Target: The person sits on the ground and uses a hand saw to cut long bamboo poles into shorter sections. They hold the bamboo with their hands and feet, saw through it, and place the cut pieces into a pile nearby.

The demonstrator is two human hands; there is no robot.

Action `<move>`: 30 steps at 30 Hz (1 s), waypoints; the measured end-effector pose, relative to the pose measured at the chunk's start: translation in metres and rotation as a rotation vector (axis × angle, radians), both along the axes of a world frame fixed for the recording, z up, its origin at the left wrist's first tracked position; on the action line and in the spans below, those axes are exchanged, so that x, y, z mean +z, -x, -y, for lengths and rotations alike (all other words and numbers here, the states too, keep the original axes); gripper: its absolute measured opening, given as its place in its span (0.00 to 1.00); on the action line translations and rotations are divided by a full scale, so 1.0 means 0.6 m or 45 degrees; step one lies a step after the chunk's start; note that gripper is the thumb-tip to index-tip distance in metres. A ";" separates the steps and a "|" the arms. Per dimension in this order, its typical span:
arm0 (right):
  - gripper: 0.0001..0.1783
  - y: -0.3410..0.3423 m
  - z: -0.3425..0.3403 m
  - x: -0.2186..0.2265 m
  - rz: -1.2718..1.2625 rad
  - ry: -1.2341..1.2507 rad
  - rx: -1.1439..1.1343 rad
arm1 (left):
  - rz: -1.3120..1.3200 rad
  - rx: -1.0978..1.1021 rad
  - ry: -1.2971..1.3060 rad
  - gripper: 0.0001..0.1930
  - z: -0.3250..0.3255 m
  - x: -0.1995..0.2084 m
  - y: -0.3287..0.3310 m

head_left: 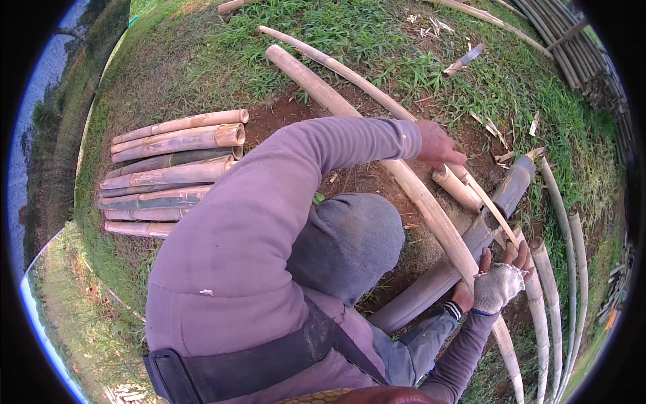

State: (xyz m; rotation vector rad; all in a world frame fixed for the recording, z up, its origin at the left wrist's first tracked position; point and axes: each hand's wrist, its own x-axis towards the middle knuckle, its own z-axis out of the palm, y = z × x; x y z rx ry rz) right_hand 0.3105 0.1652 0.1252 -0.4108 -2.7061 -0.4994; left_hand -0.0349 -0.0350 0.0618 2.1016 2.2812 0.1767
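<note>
A long pale split bamboo slat [377, 141] runs from the upper middle down to the lower right, across a dark bamboo pole [431, 283]. My right hand [499, 286], in a white knitted glove, grips the slat where it crosses the pole. My left hand [463, 296], bare with a grey sleeve, holds the slat's underside beside it and is partly hidden. A person in a purple top [249, 236] and grey hood bends over right in front of me. That person's bare hand [437, 143] presses on the slat and a thin strip [491, 210] farther up.
Several cut bamboo sections [171, 175] lie stacked on the grass at left. More long slats [572, 269] curve along the right side, with a short piece [456, 188] near the pole. Bare soil [377, 182] lies under the work spot, with grass around it.
</note>
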 end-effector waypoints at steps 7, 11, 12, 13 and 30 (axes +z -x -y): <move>0.24 -0.092 -0.003 0.030 0.316 0.564 0.049 | 0.023 -0.216 0.121 0.33 0.031 0.019 -0.154; 0.21 -0.164 -0.039 -0.032 0.283 0.774 -0.102 | 0.008 -0.394 0.213 0.35 0.007 -0.006 -0.196; 0.21 -0.182 -0.045 -0.042 0.253 0.773 -0.099 | 0.031 -0.413 0.231 0.35 0.001 0.000 -0.210; 0.20 -0.199 -0.054 -0.049 0.223 0.773 -0.095 | 0.054 -0.431 0.249 0.36 -0.006 0.011 -0.222; 0.21 -0.301 -0.158 -0.065 0.183 0.831 -0.092 | 0.472 -0.601 0.068 0.30 -0.072 -0.027 -0.272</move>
